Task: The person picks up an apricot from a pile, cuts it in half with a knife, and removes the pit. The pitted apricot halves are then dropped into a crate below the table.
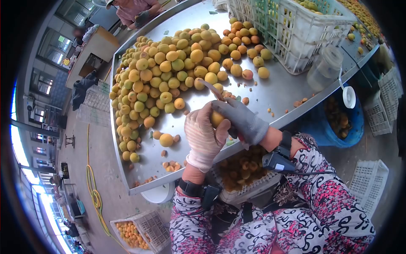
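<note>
My left hand (204, 134), in a white striped glove, is closed around a yellow apricot (217, 119) above the near edge of the metal table (192, 103). My right hand (243, 119), in a grey glove, grips a knife (212, 89). Its curved blade points up and away from me, and a bit of red shows below that hand. The knife's grip is mostly covered by my fingers. Beyond both hands lies a big heap of apricots (165, 67). Pits and small scraps (171, 166) rest near the table's left front corner.
A slatted plastic crate (292, 40) and a clear lidded jar (325, 67) stand on the table at right. Below the edge are a crate of apricot pieces (243, 169) and a blue tub (353, 127). Another person (135, 12) is at the far side.
</note>
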`<state>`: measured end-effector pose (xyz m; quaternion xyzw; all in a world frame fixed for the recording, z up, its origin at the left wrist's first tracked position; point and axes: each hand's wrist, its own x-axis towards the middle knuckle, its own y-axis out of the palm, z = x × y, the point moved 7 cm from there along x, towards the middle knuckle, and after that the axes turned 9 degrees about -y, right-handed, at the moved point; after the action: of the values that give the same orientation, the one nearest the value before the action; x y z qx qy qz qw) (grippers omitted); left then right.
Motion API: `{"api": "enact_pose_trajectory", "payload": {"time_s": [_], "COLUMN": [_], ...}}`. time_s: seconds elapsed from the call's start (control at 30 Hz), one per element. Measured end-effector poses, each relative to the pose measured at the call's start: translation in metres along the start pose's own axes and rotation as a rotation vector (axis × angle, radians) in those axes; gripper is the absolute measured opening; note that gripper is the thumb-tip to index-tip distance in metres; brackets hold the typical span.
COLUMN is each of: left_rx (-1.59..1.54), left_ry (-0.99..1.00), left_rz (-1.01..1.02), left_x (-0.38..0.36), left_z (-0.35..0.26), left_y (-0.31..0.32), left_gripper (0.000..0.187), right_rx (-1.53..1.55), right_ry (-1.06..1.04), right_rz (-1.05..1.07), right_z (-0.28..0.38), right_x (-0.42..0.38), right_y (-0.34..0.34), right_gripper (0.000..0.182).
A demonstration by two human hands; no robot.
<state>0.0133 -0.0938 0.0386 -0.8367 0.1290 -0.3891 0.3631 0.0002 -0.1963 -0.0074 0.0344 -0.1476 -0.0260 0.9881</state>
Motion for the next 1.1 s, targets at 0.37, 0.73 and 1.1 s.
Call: {"api": "enact_pose_trajectory", "payload": {"time_s": [0.37, 0.73, 1.1], "left_rx": [-1.427, -1.747, -1.765], "left_ry": [-0.992, -1.067, -1.182], "left_rz": [0.036, 0.309, 0.468], "left_x": [-0.021, -0.032, -0.043], "left_z": [0.050, 0.053, 0.002], "left_y": [0.043, 0.052, 0.090], "left_gripper": [0.053, 0.061, 0.041], "right_rx": [-0.038, 0.036, 0.695], "right_ry": [-0.018, 0.245, -0.014], "right_rz": [-0.235, 0.101, -0.516], "right_z": [0.012, 0.023, 0.029], "right_x": [0.002, -0.002, 0.017], "right_y": [-0.012, -0.022, -0.053], "right_gripper": [0.036, 0.036, 0.035]}}
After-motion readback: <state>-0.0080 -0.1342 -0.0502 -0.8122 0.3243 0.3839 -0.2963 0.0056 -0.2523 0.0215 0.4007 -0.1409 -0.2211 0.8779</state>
